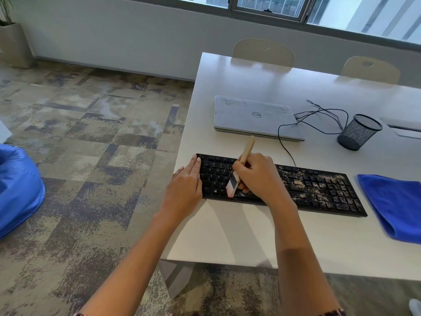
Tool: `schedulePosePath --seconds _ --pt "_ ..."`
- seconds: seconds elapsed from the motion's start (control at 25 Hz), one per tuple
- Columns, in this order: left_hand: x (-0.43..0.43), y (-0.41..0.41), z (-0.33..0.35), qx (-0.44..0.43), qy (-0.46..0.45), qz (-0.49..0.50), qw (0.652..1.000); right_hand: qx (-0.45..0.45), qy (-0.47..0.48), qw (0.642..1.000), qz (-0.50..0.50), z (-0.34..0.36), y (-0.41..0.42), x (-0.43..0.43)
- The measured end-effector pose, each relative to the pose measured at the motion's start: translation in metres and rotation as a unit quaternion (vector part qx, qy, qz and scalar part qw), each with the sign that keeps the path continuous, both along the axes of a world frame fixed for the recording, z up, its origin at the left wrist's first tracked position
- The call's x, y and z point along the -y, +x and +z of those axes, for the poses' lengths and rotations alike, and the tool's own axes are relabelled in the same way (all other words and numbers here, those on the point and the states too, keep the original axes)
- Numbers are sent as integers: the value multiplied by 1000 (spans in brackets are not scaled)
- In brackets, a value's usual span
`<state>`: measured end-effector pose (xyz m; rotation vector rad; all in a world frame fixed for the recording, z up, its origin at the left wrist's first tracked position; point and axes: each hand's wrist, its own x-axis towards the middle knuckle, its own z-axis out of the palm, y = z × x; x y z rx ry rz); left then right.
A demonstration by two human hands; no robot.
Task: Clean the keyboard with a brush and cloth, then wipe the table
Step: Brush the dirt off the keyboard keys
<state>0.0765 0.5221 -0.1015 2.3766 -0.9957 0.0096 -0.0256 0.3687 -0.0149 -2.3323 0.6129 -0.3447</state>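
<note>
A black keyboard (319, 190) lies on the white table (239, 231), its right half speckled with pale dust and crumbs. My right hand (259, 176) grips a wooden-handled brush (241, 166) whose pale bristles touch the keys near the keyboard's lower left. My left hand (185, 185) lies flat with straight fingers against the keyboard's left end. A folded blue cloth (394, 206) rests on the table just right of the keyboard.
A closed grey laptop (255, 117) sits behind the keyboard, with black cables (319, 119) trailing to a black mesh cup (357, 132). Two beige chairs (263, 52) stand at the far edge. A blue beanbag (18, 188) lies on the carpet at left.
</note>
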Motion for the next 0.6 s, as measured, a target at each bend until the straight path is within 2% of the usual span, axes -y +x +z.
schedulePosePath --seconds 0.36,0.44,0.6 --pt "0 1 -1 3 9 -1 1000 126 35 991 0 -12 17 -5" --pt "0 2 -1 2 10 0 1000 119 31 992 2 -13 16 -5" --pt "0 1 0 6 9 -2 1000 42 10 999 7 -5 7 -1"
